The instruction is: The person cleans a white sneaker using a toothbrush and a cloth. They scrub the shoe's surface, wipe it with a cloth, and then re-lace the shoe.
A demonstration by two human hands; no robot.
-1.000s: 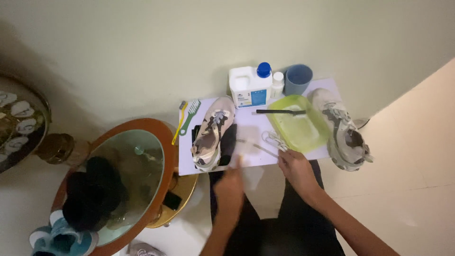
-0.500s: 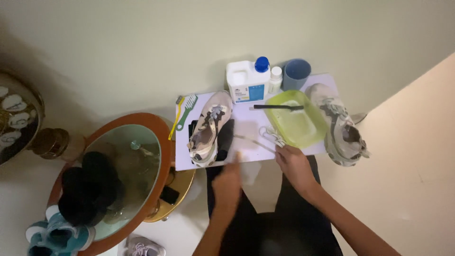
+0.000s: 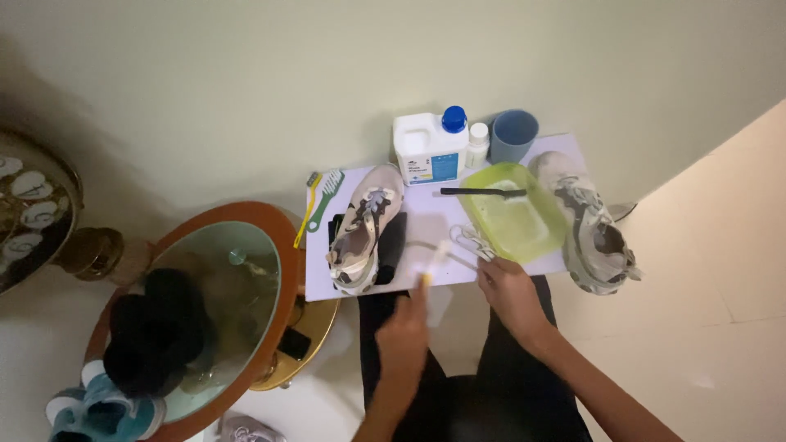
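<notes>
2 hands at the board's near edge

2 hands are closer in than 1 second ago. my left hand [image 3: 403, 327] has come up from the edge and its fingers are closed around a small pale brush [image 3: 435, 260], tip now over the white board [image 3: 426, 221]. my right hand [image 3: 509, 293] has barely moved; its fingers sit together on the pale laces [image 3: 473, 242] by the green tub [image 3: 514, 214]. so the brush is up and the laces are pinned, judging by that.

1 shoe [image 3: 365, 231] lies on a black cloth [image 3: 391, 242] left of the brush, the other shoe [image 3: 591, 223] right of the tub. at the far edge: a white square jug [image 3: 429, 149] with a blue cap and blue label, a small white bottle [image 3: 477, 144], a blue cup [image 3: 513, 134]. a black brush [image 3: 481, 192] rests across the tub's rim.
</notes>
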